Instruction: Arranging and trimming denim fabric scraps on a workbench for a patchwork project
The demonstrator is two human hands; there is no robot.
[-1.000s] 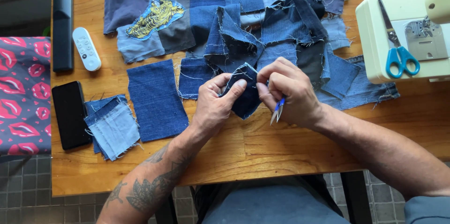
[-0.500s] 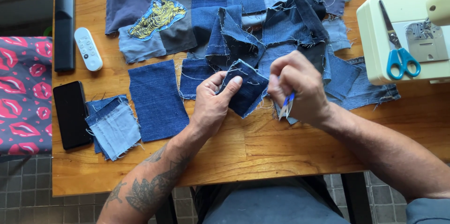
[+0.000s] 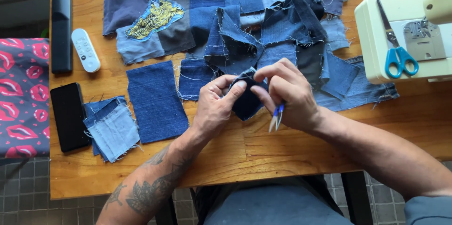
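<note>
My left hand (image 3: 216, 107) pinches a small dark denim patch (image 3: 246, 104) at the middle of the wooden table (image 3: 263, 145). My right hand (image 3: 289, 94) grips the same patch's top edge with thumb and forefinger, and holds small blue-handled thread snips (image 3: 276, 116) tucked in its palm, blades pointing down. The patch is joined to a large patchwork of denim pieces (image 3: 226, 22) spread behind it, one with a yellow embroidered motif (image 3: 153, 17).
A dark denim rectangle (image 3: 155, 100) and a stack of lighter squares (image 3: 112, 128) lie at left, by a black phone (image 3: 69, 116), white remote (image 3: 85, 49) and black bar (image 3: 61, 29). A cream sewing machine (image 3: 400, 36) with blue scissors (image 3: 398, 55) stands right.
My right hand pulled away to the right with the snips, then came back onto the patch's top edge. My left hand has kept its hold on the patch.
</note>
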